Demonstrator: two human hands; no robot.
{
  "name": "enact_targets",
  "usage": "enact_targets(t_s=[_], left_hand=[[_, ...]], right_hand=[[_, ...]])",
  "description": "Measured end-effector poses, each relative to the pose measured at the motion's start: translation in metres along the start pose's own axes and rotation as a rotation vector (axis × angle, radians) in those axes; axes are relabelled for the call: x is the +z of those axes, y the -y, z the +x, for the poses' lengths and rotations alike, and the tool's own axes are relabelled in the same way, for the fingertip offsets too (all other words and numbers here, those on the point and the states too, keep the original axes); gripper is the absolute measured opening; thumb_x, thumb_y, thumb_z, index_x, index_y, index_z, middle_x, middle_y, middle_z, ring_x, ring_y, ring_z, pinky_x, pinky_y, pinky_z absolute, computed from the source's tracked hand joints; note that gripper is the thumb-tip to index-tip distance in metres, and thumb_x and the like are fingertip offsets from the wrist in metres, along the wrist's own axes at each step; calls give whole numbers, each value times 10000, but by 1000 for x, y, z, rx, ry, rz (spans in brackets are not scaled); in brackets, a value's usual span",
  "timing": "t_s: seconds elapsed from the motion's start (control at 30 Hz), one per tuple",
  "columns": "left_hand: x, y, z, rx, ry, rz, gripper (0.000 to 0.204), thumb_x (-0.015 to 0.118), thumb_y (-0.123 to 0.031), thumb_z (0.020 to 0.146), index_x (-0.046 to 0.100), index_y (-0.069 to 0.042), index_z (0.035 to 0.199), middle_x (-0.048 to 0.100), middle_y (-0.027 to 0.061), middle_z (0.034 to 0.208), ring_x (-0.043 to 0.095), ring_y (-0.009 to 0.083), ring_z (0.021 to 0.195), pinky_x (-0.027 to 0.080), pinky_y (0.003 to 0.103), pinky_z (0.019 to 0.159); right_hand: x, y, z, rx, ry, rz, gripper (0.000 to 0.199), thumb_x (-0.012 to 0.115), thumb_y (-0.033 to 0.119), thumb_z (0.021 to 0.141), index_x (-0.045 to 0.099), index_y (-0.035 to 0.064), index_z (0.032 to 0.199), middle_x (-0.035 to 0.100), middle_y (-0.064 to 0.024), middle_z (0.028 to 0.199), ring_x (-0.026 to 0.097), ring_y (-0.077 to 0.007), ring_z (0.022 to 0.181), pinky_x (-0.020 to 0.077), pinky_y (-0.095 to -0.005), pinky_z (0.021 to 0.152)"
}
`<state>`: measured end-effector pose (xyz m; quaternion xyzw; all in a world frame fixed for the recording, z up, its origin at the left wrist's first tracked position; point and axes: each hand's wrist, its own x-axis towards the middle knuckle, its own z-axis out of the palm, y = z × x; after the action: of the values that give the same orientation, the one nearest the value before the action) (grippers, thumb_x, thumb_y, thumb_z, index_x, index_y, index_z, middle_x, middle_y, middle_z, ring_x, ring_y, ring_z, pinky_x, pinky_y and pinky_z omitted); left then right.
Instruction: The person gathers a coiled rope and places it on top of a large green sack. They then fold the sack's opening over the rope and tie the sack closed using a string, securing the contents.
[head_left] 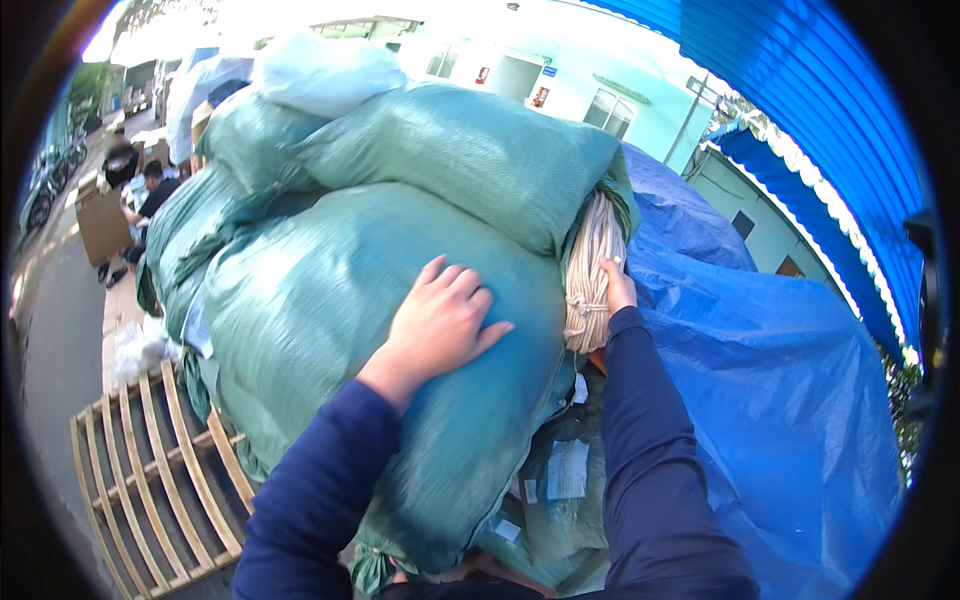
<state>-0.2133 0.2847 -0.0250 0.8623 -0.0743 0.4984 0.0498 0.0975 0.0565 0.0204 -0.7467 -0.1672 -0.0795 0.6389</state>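
Note:
A large, full green woven sack (330, 270) fills the middle of the view. My left hand (445, 318) rests on its top, palm down with the fingers spread. To the right, a bundle of beige rope (590, 270) stands upright between the sacks and a blue tarp, tied round near its lower end. My right hand (618, 284) grips the right side of this bundle, thumb on top; some of its fingers are hidden behind the rope. Another green sack (470, 150) lies across the back of the big one, its end touching the bundle's top.
A blue tarp (780, 370) drapes over a heap on the right. A wooden pallet (150, 480) lies at the lower left. A pale plastic bag (325, 75) tops the pile. Two people (155, 190) are by cardboard boxes at the far left. A blue corrugated roof (800, 90) hangs overhead.

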Motion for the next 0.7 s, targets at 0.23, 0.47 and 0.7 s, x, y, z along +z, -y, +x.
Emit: enact_targets(t_s=[0.23,0.47,0.7], left_hand=[[-20,-6,2,-1,56,-27,303,748,-311,848,691,-40,970,654,106,1067,631,290,1072,444,470,1068],[-15,-8,-1,28,32,-38,287,783,-239,798,706,-29,979,679,120,1099,639,323,1113,469,460,1004],[-19,-14,3,37,48,-11,257,778,-146,782,709,-24,998,703,135,1146,657,347,1153,473,459,1014]], right_hand=[[-22,23,-125,-130,-38,240,495,677,277,963,620,-79,1302,711,-122,1184,668,-186,1057,499,-318,953],[-7,-2,-129,-271,64,166,462,727,293,953,654,-44,1262,739,-125,1171,683,-195,1068,493,-328,972],[-7,2,-138,-284,2,46,648,751,499,899,645,-74,1183,738,-262,1113,717,-378,1057,527,-421,943]])
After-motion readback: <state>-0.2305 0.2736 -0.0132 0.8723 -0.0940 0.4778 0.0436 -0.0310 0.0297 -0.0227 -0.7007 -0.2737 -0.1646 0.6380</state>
